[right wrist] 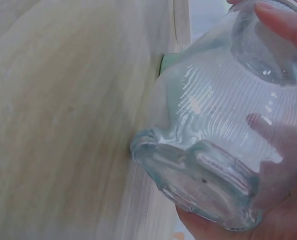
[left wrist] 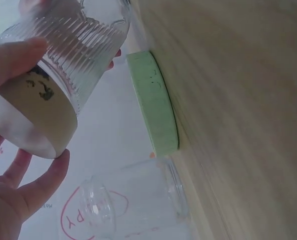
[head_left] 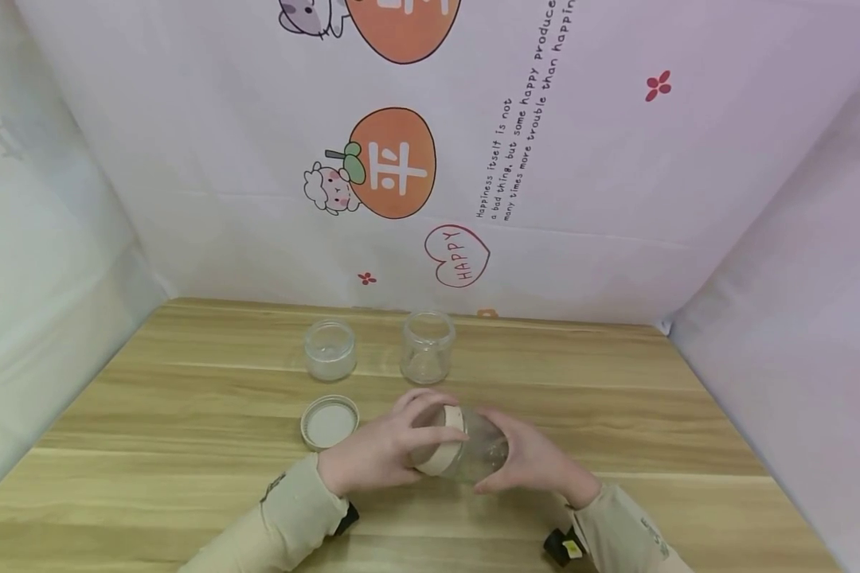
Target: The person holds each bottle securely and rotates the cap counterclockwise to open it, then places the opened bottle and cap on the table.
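A ribbed glass jar [head_left: 486, 447] lies tilted on its side above the table, between both hands. My left hand [head_left: 394, 446] grips its cream lid [head_left: 444, 450], fingers curled around the band; dark marks show on that band in the left wrist view. At the other end my right hand [head_left: 537, 458] holds the jar body, its thumb and fingers around the glass. The right wrist view shows the jar's thick footed base [right wrist: 198, 180]. Beyond the jar, a green lid [left wrist: 153, 102] rests on the table; the head view hides it.
Near the back of the wooden table [head_left: 186, 382] stand a short glass jar [head_left: 330, 354] and a taller glass jar [head_left: 428, 354], both without lids. A loose lid [head_left: 330, 422] lies inside up beside my left forearm. White printed cloth [head_left: 580, 199] walls the back and sides.
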Demonstrator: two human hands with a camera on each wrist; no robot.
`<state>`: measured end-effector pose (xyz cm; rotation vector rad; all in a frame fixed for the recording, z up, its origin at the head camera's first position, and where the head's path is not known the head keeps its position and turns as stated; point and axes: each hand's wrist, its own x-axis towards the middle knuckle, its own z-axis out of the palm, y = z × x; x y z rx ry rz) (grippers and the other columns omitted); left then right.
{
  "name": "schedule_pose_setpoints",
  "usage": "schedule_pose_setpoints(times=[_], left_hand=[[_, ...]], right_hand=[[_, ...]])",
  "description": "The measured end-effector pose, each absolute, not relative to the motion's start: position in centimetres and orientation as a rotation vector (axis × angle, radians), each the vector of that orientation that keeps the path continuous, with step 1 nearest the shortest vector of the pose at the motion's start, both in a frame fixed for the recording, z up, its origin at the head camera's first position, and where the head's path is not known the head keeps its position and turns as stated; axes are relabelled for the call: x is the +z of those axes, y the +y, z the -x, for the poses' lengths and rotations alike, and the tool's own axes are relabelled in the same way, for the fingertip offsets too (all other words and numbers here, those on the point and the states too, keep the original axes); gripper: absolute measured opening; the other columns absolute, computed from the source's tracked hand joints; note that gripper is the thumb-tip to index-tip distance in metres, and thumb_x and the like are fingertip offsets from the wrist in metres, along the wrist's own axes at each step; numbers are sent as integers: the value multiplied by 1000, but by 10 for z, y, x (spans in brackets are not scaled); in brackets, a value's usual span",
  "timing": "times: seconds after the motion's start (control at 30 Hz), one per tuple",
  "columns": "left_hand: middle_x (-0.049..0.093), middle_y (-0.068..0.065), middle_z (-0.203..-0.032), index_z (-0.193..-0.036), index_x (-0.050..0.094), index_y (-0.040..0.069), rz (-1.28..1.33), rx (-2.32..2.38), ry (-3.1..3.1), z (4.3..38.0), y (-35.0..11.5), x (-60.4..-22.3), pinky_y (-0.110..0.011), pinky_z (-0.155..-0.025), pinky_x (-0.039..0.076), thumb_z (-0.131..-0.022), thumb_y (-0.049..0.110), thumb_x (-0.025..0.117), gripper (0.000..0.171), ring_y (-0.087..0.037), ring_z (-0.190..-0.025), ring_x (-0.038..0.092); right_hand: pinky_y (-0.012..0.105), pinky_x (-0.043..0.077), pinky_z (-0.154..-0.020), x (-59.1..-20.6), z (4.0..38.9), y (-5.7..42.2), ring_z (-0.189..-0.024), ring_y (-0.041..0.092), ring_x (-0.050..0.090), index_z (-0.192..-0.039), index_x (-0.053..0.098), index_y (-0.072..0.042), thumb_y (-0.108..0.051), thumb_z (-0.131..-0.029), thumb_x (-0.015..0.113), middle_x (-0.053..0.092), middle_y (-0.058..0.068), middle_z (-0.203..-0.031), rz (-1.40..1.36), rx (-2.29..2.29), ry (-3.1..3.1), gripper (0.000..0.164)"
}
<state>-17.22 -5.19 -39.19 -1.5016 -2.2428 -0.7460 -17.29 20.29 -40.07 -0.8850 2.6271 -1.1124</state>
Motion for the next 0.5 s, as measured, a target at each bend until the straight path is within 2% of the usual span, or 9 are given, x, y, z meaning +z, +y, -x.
schedule_pose_setpoints(times=[0.23, 0.5], left_hand=[[41, -12, -135, -127, 55, 19, 1440, -820, -2296, 171, -52, -393, -36, -93, 51, -60, 23, 89, 74, -29, -127, 38], [44, -2, -131, -134, 49, 24, 1286, -882, -2456, 168, -49, -392, -33, -91, 49, -65, 42, 84, 79, -18, -118, 44]], right_hand=[[34, 52, -83, -401, 172, 203, -99, 29, 59, -135, 43, 4, -28, -57, 89, 61, 13, -119, 956, -1115, 2630, 96], [34, 52, -83, -401, 173, 203, -98, 26, 60, -132, 47, -1, -29, -56, 89, 62, 6, -116, 987, -1099, 2650, 91]])
